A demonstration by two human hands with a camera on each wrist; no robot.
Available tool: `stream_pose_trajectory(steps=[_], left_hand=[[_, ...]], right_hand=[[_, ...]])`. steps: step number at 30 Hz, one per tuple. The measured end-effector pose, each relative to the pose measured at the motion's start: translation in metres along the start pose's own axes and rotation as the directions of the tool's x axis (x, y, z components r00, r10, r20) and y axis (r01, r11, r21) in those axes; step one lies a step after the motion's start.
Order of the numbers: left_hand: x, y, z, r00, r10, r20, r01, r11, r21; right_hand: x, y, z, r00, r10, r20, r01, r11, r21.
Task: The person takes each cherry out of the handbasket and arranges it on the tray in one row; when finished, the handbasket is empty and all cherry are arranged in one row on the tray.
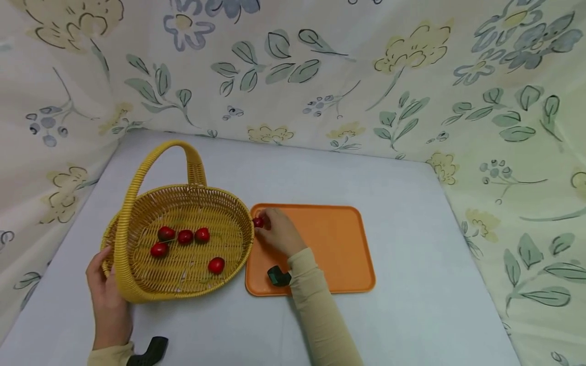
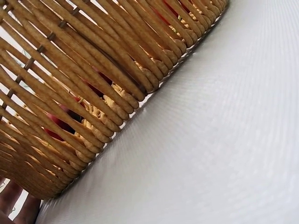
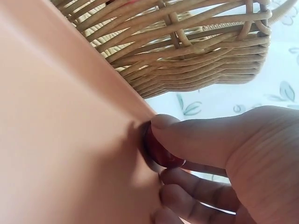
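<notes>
In the head view, my left hand [image 1: 109,300] holds the left rim of a yellow wicker basket [image 1: 183,294] with a tall arched handle. Several red cherries [image 1: 185,237] lie on the basket's floor. Just past the basket's right side, my right hand [image 1: 280,231] pinches one more cherry [image 1: 258,222] at the upper left corner of an orange tray [image 1: 329,249]. Seen from the right wrist, thumb and fingers are on either side of that cherry [image 3: 161,148], low at the tray surface beside its rim. The left wrist view shows the basket's woven side [image 2: 93,70] and only some fingertips.
A white-covered table [image 1: 412,254] carries the basket and tray, which stand side by side. Floral cloth [image 1: 293,76] hangs behind the table and along its sides. A dark wrist device [image 1: 278,276] sits at the right cuff, over the tray.
</notes>
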State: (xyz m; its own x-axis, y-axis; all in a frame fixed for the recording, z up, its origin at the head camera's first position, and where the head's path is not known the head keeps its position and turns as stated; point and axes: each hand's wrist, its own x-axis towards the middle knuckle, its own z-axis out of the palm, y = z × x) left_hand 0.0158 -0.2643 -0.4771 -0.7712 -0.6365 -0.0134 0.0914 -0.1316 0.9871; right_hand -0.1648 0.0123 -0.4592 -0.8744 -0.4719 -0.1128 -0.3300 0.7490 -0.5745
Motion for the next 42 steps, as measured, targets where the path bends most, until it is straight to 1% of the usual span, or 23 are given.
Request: stream_pose_trajectory(steps=[4, 9, 11, 14, 15, 18, 21, 23, 25, 29, 31, 33, 37, 40, 42], left_hand=[[0.001, 0.001, 0.001, 1.0, -0.001, 0.001, 0.001, 1.0, -0.013], [0.0, 0.003, 0.002, 1.0, -0.006, -0.001, 0.006, 1.0, -0.007], [-0.001, 0.003, 0.002, 1.0, -0.009, -0.001, 0.009, 1.0, -0.006], [-0.002, 0.004, 0.002, 1.0, -0.01, -0.005, 0.01, 1.0, -0.009], [-0.002, 0.004, 0.002, 1.0, -0.009, -0.004, 0.009, 1.0, -0.013], [-0.003, 0.004, 0.001, 1.0, -0.005, 0.001, 0.005, 1.0, -0.025], [-0.003, 0.004, 0.0, 1.0, -0.003, 0.007, 0.003, 1.0, -0.031], [-0.003, 0.004, 0.001, 1.0, 0.001, 0.009, -0.001, 1.0, -0.023], [-0.003, 0.003, 0.001, 1.0, 0.0, 0.006, 0.001, 1.0, -0.009], [-0.003, 0.002, 0.001, 1.0, -0.002, 0.002, 0.002, 1.0, 0.023], [-0.003, 0.001, 0.0, 1.0, 0.004, 0.003, -0.004, 1.0, 0.03], [-0.003, 0.001, -0.001, 1.0, 0.012, 0.005, -0.012, 0.999, 0.03], [-0.002, -0.001, -0.002, 1.0, 0.021, 0.003, -0.021, 0.999, 0.024], [-0.001, -0.001, -0.002, 1.0, 0.004, -0.003, -0.004, 0.999, 0.045], [-0.001, 0.0, -0.002, 1.0, -0.015, -0.006, 0.015, 0.998, 0.068]], right_hand=[[0.0, 0.0, -0.002, 1.0, -0.002, 0.0, 0.002, 1.0, -0.001], [-0.001, 0.001, -0.004, 1.0, -0.01, 0.013, 0.01, 1.0, -0.004], [-0.003, 0.0, -0.008, 1.0, -0.009, 0.015, 0.009, 1.0, -0.003], [-0.007, -0.006, -0.02, 1.0, -0.02, 0.005, 0.02, 1.0, 0.006], [-0.008, -0.01, -0.025, 0.999, -0.035, -0.005, 0.035, 0.999, 0.012], [-0.011, -0.024, -0.04, 0.992, -0.117, -0.046, 0.117, 0.993, 0.007], [-0.012, -0.042, -0.053, 0.979, -0.198, -0.05, 0.197, 0.98, -0.013], [-0.009, -0.054, -0.058, 0.972, -0.233, -0.021, 0.232, 0.972, -0.025], [-0.004, -0.063, -0.057, 0.966, -0.257, 0.021, 0.257, 0.965, -0.04], [0.01, -0.077, -0.048, 0.947, -0.301, 0.116, 0.311, 0.947, -0.081], [0.017, -0.083, -0.041, 0.931, -0.325, 0.164, 0.343, 0.934, -0.097], [0.024, -0.088, -0.035, 0.911, -0.358, 0.204, 0.385, 0.917, -0.11], [0.037, -0.1, -0.024, 0.872, -0.416, 0.257, 0.46, 0.876, -0.144], [0.043, -0.108, -0.017, 0.862, -0.409, 0.299, 0.474, 0.859, -0.194], [0.047, -0.114, -0.013, 0.862, -0.384, 0.332, 0.468, 0.855, -0.226]])
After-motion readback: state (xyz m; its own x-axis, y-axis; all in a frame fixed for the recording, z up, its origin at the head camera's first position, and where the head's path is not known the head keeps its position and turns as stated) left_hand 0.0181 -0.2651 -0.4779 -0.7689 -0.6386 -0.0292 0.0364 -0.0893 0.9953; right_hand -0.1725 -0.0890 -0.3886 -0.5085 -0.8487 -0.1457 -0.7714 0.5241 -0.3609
